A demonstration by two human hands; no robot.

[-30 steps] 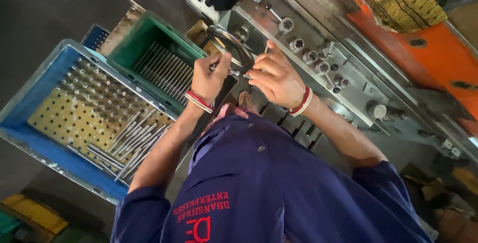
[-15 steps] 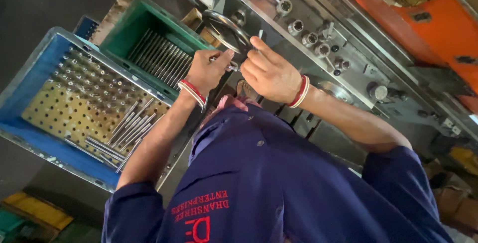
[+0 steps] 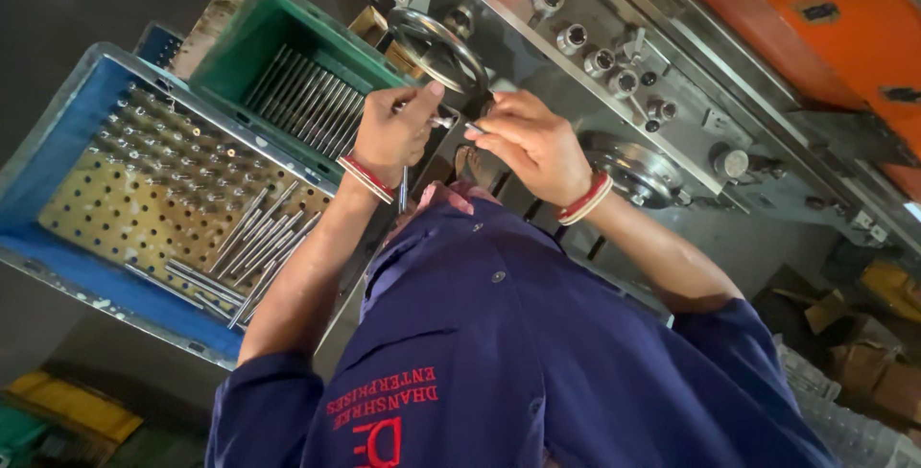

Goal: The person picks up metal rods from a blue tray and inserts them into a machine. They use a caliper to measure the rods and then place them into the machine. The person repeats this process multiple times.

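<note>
Head view, looking down over the person's own dark blue work shirt [image 3: 537,353]. The left hand [image 3: 391,132] is clenched around a thin metal rod [image 3: 403,188], whose lower end hangs below the palm beside the wrist; the thumb and forefinger pinch a small bright tip at the top. The right hand [image 3: 532,142] is curled, its fingertips nipping a small silvery piece [image 3: 474,128] just beside the left thumb; what that piece is cannot be told. Both wrists carry red and white bangles. The hands meet in front of a steel handwheel [image 3: 436,46] on a grey machine [image 3: 614,94], whose sloping face bears round knobs and short levers.

Progress, as judged from the layout: the blue crate [image 3: 58,142] holds a yellowish perforated board with many upright pins seated in its holes, mostly toward its far side, while a loose bundle of smooth grey rods [image 3: 254,243] lies flat on its near part. The green crate [image 3: 278,46] behind it holds a neat row of similar rods [image 3: 307,104]. A good share appears sorted, with the loose bundle not yet placed and one rod in hand.

Materials: the rods are slim, straight, polished steel; the crates are ribbed moulded plastic; the machine is dull, worn painted metal, with an orange panel [image 3: 815,36] beyond.
</note>
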